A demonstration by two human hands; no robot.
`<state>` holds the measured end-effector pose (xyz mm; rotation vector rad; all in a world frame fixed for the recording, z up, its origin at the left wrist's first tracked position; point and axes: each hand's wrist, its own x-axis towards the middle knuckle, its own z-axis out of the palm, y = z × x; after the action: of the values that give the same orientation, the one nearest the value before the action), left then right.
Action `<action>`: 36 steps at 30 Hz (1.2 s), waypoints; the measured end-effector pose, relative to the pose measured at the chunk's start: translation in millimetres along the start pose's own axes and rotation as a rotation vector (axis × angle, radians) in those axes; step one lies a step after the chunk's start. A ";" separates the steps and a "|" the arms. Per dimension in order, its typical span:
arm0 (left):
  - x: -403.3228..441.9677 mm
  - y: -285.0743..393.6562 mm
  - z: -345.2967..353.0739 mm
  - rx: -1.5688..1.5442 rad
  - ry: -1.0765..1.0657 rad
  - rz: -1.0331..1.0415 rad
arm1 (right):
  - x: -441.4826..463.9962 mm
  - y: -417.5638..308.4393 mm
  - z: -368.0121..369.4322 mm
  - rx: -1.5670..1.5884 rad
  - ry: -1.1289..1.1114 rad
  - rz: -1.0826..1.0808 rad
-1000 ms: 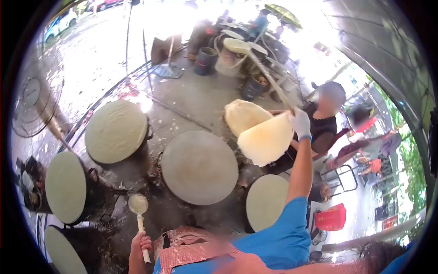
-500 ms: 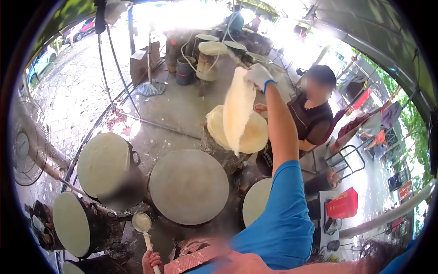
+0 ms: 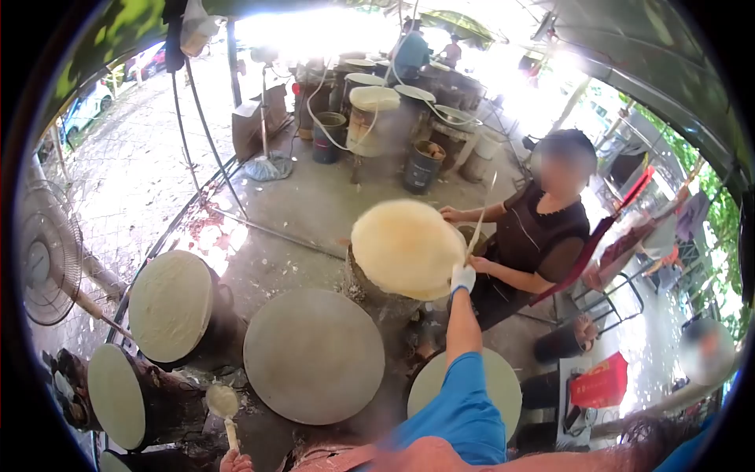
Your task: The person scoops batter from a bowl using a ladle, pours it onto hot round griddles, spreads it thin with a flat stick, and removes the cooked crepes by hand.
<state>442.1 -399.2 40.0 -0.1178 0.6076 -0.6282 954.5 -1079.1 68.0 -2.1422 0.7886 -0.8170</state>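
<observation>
My left hand at the bottom edge is closed around the handle of a ladle, its bowl coated with pale batter. My right hand, in a white glove with a blue cuff, is closed at the right edge of a large round flatbread. A long, thin, pale stick rises from the gloved fingers. The flatbread lies flat on a stand whose top it hides. A co-worker's hand is close beside my glove, and their other hand is near the flatbread's far edge.
A bare round griddle is in front of me. Batter-covered griddles stand left, lower left and right. A fan is at far left, a red bag at right. Buckets and drums stand behind.
My right hand has come down and nearer to me. The flatbread that hung from it now lies spread flat on the stand. The ladle has shifted slightly left and down in view.
</observation>
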 end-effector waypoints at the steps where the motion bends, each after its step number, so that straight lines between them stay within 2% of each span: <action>1: 0.7 -9.8 15.5 0.011 0.054 0.054 | -16.0 -9.8 -12.3 -0.129 -0.097 0.111; 3: 0.8 -30.6 41.9 0.028 0.157 0.155 | -15.5 27.8 6.9 -0.214 -0.102 0.169; 5: -0.4 -48.4 64.8 0.049 0.252 0.244 | -21.1 18.0 -0.4 -0.221 -0.060 0.127; 7: -0.7 -61.2 80.3 0.079 0.318 0.322 | -3.9 40.3 6.7 -0.314 -0.007 0.042; 9: -4.6 -69.8 91.6 0.097 0.351 0.384 | -17.9 -27.1 -41.4 -0.468 -0.061 0.223; 10: -8.0 -77.7 100.2 0.047 0.338 0.417 | -20.2 -39.4 -49.8 -0.559 -0.022 0.204; 11: -7.7 -74.6 103.6 -0.236 0.079 0.350 | -33.7 -55.5 -65.2 -0.560 -0.044 0.143; 12: -10.6 -75.3 119.1 -0.283 0.085 0.386 | -55.1 -87.0 -84.6 -0.470 -0.084 0.074; 16: -31.8 -28.3 109.2 -0.238 0.148 0.446 | -95.1 -73.2 -43.8 -0.036 -0.124 -0.240; 17: -39.7 -13.9 111.5 -0.265 0.157 0.430 | -104.8 -65.1 -31.2 0.042 -0.388 -0.243; 19: -55.6 28.3 127.4 -0.166 0.204 0.483 | -159.3 -78.5 8.0 0.351 -0.589 -0.387; 21: -61.2 72.1 145.7 0.113 0.266 0.720 | -248.4 -157.4 -9.3 0.398 -1.020 0.240; 24: -54.9 167.0 165.4 0.284 0.287 0.868 | -374.7 -246.3 -10.6 0.363 -1.159 0.123; 27: -23.9 261.2 171.1 0.346 0.372 0.887 | -476.3 -267.5 36.4 0.411 -1.375 0.082; 30: 13.7 320.0 164.0 0.404 0.526 0.975 | -560.9 -296.9 70.0 0.432 -1.431 0.092; 32: 21.3 328.4 163.2 0.418 0.558 1.035 | -598.7 -309.8 94.0 0.412 -1.434 0.066; 33: 22.9 331.8 161.0 0.421 0.573 1.068 | -615.0 -291.8 119.4 0.477 -1.422 -0.056; 35: 12.8 328.0 161.9 0.389 0.541 1.031 | -632.3 -304.6 111.9 0.322 -1.507 0.038; 36: 5.6 322.0 161.2 0.383 0.533 1.017 | -641.1 -312.4 97.9 0.338 -1.330 -0.326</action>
<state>703.2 -154.3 78.6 0.7066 0.9368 0.2450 720.3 -398.4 57.5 -1.9396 -0.3698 0.3942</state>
